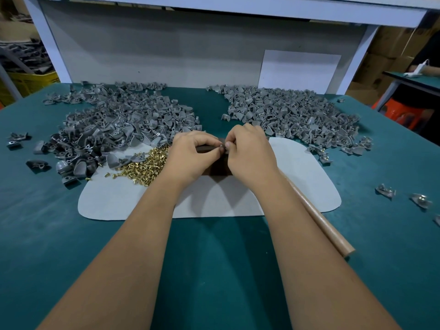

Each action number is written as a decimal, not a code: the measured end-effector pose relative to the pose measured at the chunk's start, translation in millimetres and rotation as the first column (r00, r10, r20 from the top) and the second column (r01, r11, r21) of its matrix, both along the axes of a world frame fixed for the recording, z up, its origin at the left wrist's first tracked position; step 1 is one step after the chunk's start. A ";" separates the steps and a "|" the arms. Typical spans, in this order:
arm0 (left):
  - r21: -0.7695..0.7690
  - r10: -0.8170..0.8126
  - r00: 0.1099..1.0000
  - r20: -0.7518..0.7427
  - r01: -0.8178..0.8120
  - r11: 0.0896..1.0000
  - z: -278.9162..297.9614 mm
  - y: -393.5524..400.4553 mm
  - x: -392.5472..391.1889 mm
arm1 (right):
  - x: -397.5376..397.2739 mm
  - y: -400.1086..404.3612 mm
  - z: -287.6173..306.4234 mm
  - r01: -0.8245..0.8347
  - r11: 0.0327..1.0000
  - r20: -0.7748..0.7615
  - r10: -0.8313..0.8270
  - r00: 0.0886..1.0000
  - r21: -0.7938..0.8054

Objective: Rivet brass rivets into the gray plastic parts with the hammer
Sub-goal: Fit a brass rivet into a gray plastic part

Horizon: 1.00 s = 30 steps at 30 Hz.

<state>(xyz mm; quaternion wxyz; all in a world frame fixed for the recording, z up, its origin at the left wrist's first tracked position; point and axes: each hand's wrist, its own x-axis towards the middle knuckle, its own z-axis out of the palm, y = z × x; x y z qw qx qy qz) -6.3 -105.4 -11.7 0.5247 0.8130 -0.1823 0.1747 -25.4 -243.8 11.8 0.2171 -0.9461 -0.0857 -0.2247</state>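
My left hand [190, 156] and my right hand [250, 153] meet fingertip to fingertip over a dark block [217, 171] on the grey mat [304, 172]. Between the fingertips both hands pinch a small gray plastic part [222, 148]; whether a rivet is in it is too small to tell. A heap of brass rivets [142, 165] lies just left of my left hand. The hammer's wooden handle [319, 220] lies on the mat and table under my right forearm; its head is hidden.
Two large piles of gray plastic parts lie on the green table: one at the back left [114, 125], one at the back right [292, 117]. A few riveted parts [385, 190] lie at the right. A white panel stands behind.
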 end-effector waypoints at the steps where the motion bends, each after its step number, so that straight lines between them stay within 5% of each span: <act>1: -0.002 0.006 1.000 -0.006 -0.006 1.000 -0.2 0.0 0.1 | 0.1 -0.3 -0.6 0.006 1.000 -0.003 -0.006 1.000 0.010; 11: -0.003 0.021 0.999 -0.026 -0.021 1.000 1.8 0.3 -0.7 | -0.9 0.9 4.1 0.052 0.996 -0.069 -0.047 0.997 0.076; 20: 0.021 0.013 1.000 -0.023 -0.013 1.000 3.3 -0.7 -1.5 | -3.2 7.2 14.4 0.028 0.979 0.003 -0.028 1.000 -0.200; 30: 0.029 0.036 0.998 -0.046 -0.035 0.999 4.1 -1.4 -4.4 | -2.8 -0.6 20.3 0.030 0.995 -0.190 -0.011 0.982 0.099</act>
